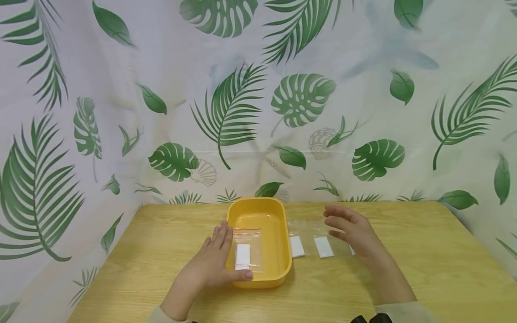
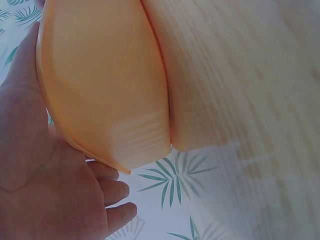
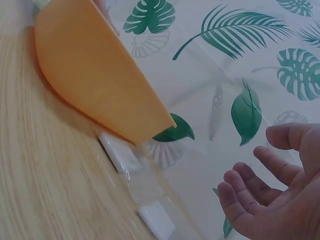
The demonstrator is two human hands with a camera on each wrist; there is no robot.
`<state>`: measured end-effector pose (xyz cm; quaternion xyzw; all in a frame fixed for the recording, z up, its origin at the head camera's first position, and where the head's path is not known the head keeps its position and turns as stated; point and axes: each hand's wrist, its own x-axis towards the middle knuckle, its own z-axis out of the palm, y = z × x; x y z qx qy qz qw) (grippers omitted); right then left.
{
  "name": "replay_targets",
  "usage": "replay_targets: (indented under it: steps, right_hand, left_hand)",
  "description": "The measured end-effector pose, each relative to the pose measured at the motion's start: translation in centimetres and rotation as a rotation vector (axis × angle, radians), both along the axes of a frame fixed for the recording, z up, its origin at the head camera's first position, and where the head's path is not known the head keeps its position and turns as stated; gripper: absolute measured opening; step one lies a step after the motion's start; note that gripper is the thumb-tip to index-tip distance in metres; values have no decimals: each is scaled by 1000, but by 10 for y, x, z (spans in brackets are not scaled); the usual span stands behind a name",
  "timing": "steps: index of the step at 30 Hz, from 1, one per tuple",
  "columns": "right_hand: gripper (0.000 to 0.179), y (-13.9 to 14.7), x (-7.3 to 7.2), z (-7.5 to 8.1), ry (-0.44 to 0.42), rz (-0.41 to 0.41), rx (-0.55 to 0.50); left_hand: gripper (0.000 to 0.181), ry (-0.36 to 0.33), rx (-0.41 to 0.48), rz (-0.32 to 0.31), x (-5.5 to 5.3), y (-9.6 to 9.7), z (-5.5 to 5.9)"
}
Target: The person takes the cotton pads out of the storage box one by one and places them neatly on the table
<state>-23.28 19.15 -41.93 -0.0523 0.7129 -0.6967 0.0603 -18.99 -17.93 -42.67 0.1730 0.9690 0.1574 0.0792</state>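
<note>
The tray [image 1: 276, 229] is being touched by the left hand [image 1: 214, 260], bags [image 1: 324, 247] rightward being overhung by the nearer, empty right hand [image 1: 356, 232].

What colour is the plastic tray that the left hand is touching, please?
The plastic tray is yellow, which shows best in the head view.

A leaf-printed backdrop [image 1: 266, 101] stands behind the wooden table [image 1: 315, 289]
</note>
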Motion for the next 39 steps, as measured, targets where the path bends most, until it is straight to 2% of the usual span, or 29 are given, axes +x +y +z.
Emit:
replay_targets:
  steps: [12, 18, 23, 30, 39]
  right_hand:
    - [47, -46, -6, 11, -18, 34, -146]
    - [46, -76, -8, 20, -53, 31, -218]
    - [44, -97, -8, 22, -87, 45, -276]
    - [43, -104, -7, 11, -128, 53, -258]
    - [42, -115, -5, 13, -133, 67, -285]
  left_hand:
    - [128, 4, 10, 4, 0, -1, -1]
    - [129, -3, 15, -3, -1, -1, 0]
    - [128, -4, 12, 3, -1, -1, 0]
    - [130, -27, 31, 5, -1, 2, -4]
    - [127, -12, 22, 21, -1, -1, 1]
